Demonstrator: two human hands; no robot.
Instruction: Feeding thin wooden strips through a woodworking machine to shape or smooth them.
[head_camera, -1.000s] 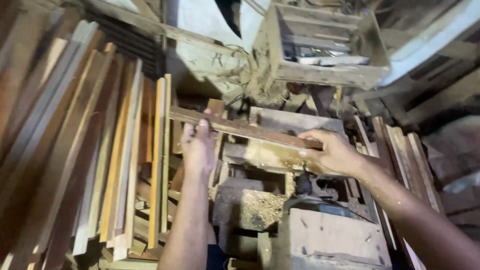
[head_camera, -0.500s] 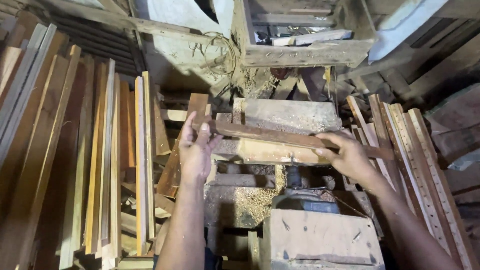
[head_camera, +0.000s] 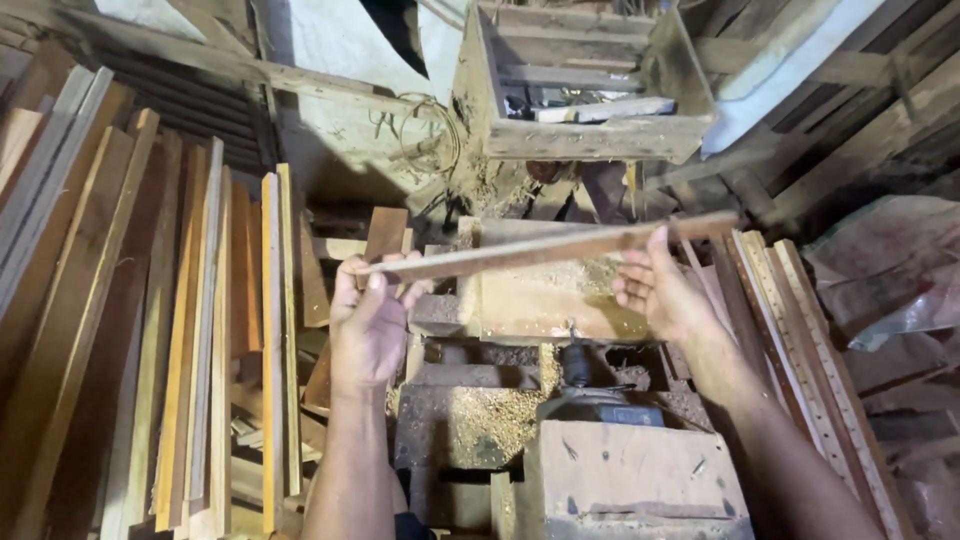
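Two bare forearms rise from the six o'clock edge, either side of a pale wooden block (head_camera: 630, 480) that fills the nearest ground. Just beyond it sits a dark motor housing (head_camera: 598, 405), with sawdust (head_camera: 480, 420) heaped on the machine bed at its nine o'clock side. Above that the left hand (head_camera: 368, 318) has its fingers (head_camera: 385, 268) curled shut round one end of a long thin wooden strip (head_camera: 550, 248), thumb over the top. At about two o'clock from it the right hand (head_camera: 662, 290) pinches the same strip nearer the other end, thumb (head_camera: 656, 240) on its upper edge and the remaining fingers loosely bent beneath. The strip is held clear in the air, running from nine o'clock up towards three o'clock with its right end a little higher, over a dusty tabletop (head_camera: 545, 300) of the machine. Many upright planks (head_camera: 200, 330) lean in a row at nine o'clock, orange and pale wood side by side. More lengths of timber (head_camera: 810, 340) lean at three o'clock. Farthest off, at twelve o'clock, an open wooden crate (head_camera: 590, 85) holds a few scraps.
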